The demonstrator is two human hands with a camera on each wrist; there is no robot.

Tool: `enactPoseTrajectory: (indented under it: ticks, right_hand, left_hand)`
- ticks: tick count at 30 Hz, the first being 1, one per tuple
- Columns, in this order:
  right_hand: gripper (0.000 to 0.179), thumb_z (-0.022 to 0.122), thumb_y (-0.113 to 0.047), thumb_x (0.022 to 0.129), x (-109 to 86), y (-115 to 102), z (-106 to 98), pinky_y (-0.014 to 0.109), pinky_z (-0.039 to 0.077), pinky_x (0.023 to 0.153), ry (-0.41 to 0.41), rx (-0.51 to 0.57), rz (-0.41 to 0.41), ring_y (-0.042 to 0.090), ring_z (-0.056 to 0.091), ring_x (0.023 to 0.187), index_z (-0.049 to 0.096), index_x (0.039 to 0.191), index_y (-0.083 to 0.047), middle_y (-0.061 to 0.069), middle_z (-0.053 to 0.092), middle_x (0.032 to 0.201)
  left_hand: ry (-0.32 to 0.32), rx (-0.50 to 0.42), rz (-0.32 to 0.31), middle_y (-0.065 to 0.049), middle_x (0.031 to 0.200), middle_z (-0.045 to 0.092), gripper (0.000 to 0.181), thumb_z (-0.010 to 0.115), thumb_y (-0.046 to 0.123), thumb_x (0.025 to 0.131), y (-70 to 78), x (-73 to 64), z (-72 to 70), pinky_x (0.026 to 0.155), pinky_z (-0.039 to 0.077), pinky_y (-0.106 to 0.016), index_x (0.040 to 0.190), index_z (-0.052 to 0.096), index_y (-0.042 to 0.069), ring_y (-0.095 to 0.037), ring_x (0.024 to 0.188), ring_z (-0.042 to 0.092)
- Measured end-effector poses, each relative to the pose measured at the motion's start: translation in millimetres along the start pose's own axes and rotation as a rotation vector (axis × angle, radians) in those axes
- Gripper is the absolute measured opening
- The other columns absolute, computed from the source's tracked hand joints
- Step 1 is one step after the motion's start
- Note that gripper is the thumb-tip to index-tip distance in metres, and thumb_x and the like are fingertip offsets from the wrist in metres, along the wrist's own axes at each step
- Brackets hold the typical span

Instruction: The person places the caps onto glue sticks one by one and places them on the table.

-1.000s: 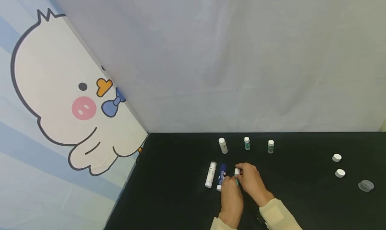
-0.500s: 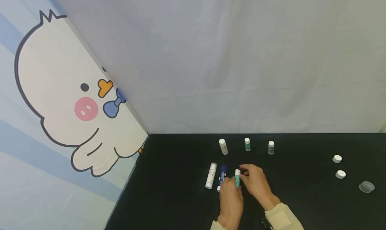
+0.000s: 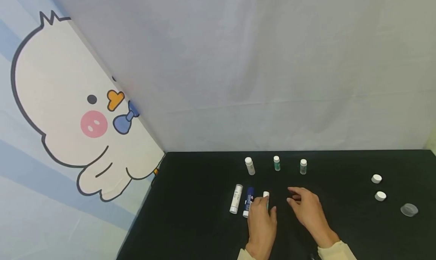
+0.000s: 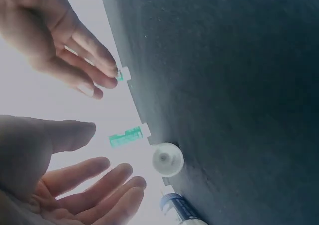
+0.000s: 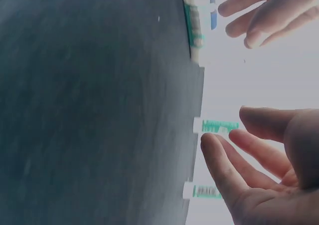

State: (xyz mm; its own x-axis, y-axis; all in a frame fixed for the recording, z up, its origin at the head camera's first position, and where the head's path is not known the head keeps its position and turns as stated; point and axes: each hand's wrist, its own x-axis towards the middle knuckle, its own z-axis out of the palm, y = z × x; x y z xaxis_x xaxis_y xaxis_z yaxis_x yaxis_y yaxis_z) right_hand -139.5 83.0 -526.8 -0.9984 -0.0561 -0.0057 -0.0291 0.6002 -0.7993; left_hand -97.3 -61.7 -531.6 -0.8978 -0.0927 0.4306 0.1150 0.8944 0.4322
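In the head view my left hand (image 3: 261, 224) is over a green-and-white glue stick (image 3: 266, 195), partly hidden beneath it. The left wrist view shows that hand's fingers spread and relaxed, apart from the round white end of the stick (image 4: 168, 160). Farther right, my right hand (image 3: 309, 214) hovers over the table with thumb and fingers parted and nothing between them. To the left of the green stick lie a blue glue stick (image 3: 249, 201) with a white end and a larger white one (image 3: 236, 199), roughly side by side.
Along the back of the black table (image 3: 190, 184) stand three small white-capped sticks: a whitish one (image 3: 250, 166), a green one (image 3: 277, 164) and a clear-and-green one (image 3: 303, 167). On the right are two white caps (image 3: 376, 179) and a clear shallow cup (image 3: 409, 210).
My right hand has drawn away to the right from the green-and-white glue stick. My left hand's fingers have loosened from it, and the stick stays beside the blue one.
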Motion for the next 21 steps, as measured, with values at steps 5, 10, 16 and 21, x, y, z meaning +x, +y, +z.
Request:
enactPoseTrajectory:
  ticks: [5,10,16,21]
  right_hand:
    - [0.035,0.075,0.001,0.093,-6.4,8,-14,0.049,0.062,0.083,0.035,-0.014,0.013,0.044,0.073,0.105,0.07,0.126,0.01,0.032,0.069,0.122]
    - [0.035,0.075,0.0,0.094,-6.8,17,-26,0.049,0.061,0.083,0.059,-0.019,0.011,0.045,0.072,0.106,0.069,0.127,0.01,0.033,0.069,0.122]
    - [0.034,0.075,0.0,0.093,-4.8,29,-38,0.049,0.062,0.081,0.089,-0.018,0.002,0.046,0.073,0.104,0.069,0.125,0.011,0.034,0.069,0.12]
    - [0.036,0.074,0.0,0.094,-2.8,39,-47,0.048,0.062,0.081,0.091,-0.02,0.029,0.047,0.072,0.107,0.068,0.127,0.011,0.036,0.067,0.124]
  left_hand:
    - [0.024,-0.044,0.021,-0.01,0.103,0.075,0.033,0.089,0.005,0.079,3.5,1.2,3.9,0.082,0.059,-0.04,0.109,0.076,0.001,-0.027,0.093,0.074]
    - [0.017,-0.064,0.003,-0.011,0.107,0.076,0.033,0.088,0.006,0.081,7.9,5.8,9.8,0.085,0.06,-0.04,0.112,0.076,0.001,-0.027,0.097,0.075]
    - [0.02,-0.078,-0.006,-0.011,0.109,0.077,0.034,0.088,0.008,0.083,13.2,12.3,16.6,0.088,0.06,-0.04,0.114,0.076,0.001,-0.026,0.1,0.075]
    - [0.014,-0.093,-0.022,-0.01,0.112,0.077,0.034,0.088,0.009,0.084,17.5,17.3,22.3,0.089,0.06,-0.04,0.116,0.076,0.002,-0.026,0.102,0.075]
